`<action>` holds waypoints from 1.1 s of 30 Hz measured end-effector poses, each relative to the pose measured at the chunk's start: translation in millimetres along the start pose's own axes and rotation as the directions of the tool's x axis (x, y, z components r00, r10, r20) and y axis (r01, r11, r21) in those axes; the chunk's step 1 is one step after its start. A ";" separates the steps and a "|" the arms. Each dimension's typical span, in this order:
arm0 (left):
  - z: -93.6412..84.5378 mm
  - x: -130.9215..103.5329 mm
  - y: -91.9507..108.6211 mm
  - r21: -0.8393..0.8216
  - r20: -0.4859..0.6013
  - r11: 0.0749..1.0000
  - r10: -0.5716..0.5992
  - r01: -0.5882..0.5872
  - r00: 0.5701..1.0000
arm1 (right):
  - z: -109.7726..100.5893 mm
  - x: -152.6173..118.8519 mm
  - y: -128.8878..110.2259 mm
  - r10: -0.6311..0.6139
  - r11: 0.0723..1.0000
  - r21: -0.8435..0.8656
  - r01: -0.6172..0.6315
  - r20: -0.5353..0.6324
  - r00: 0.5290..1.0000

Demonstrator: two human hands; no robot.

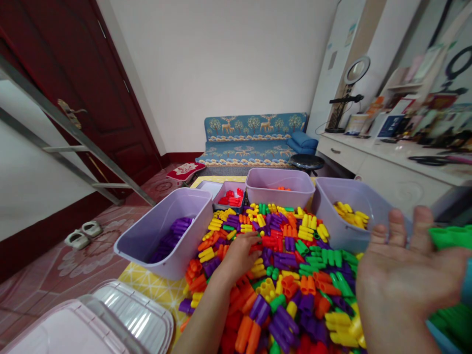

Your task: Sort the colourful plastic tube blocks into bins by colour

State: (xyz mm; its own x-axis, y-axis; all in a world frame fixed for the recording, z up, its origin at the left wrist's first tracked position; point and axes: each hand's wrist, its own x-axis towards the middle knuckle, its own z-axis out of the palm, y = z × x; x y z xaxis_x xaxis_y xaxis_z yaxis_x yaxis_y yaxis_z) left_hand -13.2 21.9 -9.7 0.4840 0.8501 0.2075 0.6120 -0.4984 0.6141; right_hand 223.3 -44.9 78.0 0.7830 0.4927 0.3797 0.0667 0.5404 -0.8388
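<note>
My left hand (238,258) reaches palm-down into a large heap of plastic bullet-shaped connector pieces (283,258) in purple, orange, yellow, green and red. Its thumb and index finger look apart, with fingertips touching the pieces; the other fingers are mostly hidden. At the right, my right hand (407,270) is held up with palm showing and fingers spread, nothing in it. Close behind its thumb are green pieces (452,237), in or above a blue container (467,282) at the frame's edge.
Lilac bins around the heap hold purple pieces (177,233), yellow pieces (352,216) and a few orange ones (283,188). A smaller tray (221,189) holds red pieces. Lids (140,314) lie at lower left. Beyond are a ladder (73,142), stool (306,161) and sofa (250,147).
</note>
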 end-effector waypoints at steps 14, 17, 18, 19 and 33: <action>-0.1 -0.1 -0.6 0.005 0.008 1.000 -0.010 0.010 1.000 | 22.0 -10.2 27.6 0.199 0.961 -0.260 -0.095 0.410 0.890; -1.2 0.4 0.6 0.037 0.026 0.999 0.003 -0.004 1.000 | 21.4 -21.6 45.6 0.417 0.750 -0.624 0.221 0.705 0.574; -1.7 0.5 1.3 0.052 0.033 0.999 0.010 -0.011 0.999 | 20.3 -26.1 51.4 0.480 0.653 -0.672 0.349 0.724 0.496; -2.2 0.6 2.0 0.065 0.038 0.998 0.016 -0.019 0.999 | 19.1 -30.4 56.9 0.525 0.563 -0.689 0.457 0.725 0.446; 1.3 0.2 -1.8 -0.084 -0.024 0.994 -0.068 0.066 0.997 | 31.6 -41.2 73.0 0.428 0.557 -0.685 0.469 0.722 0.544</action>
State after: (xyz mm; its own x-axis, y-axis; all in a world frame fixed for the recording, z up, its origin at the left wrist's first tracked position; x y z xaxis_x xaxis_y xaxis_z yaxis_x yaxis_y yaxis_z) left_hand -13.4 22.7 -11.8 0.4262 0.8859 0.1830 0.5880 -0.4250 0.6882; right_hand 176.4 -4.2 13.4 0.0084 0.9916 0.1291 0.8282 0.0655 -0.5566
